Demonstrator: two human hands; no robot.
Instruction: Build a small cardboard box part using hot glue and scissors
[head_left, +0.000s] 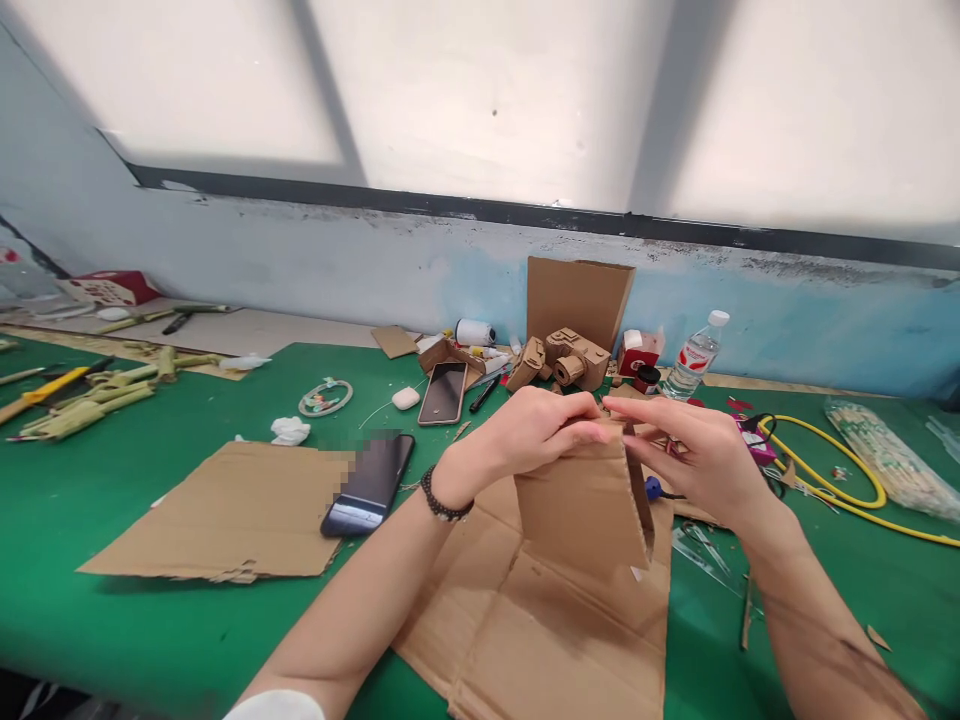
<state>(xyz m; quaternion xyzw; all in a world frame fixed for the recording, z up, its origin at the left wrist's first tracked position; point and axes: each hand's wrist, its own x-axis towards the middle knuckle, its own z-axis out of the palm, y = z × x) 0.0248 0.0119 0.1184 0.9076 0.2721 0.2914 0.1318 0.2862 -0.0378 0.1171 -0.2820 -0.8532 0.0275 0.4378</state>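
Observation:
A folded piece of cardboard [581,505] stands tilted above a larger creased cardboard sheet [555,640]. Its open side, with the corrugated edge showing, faces right. My left hand [536,430] grips its top fold between thumb and fingers. At the upper right corner my right hand [701,450] pinches the same piece, its thumb near the open side and fingers along the top. The large sheet lies flat beneath both hands on the green table mat [247,640].
Left lie another cardboard sheet [225,515] and a dark phone [369,485]. Behind are a second phone [442,393], a cardboard camera model [576,358] and a water bottle [694,358]. To the right are a yellow cable [832,485], clear rulers [701,555] and bagged sticks [892,455].

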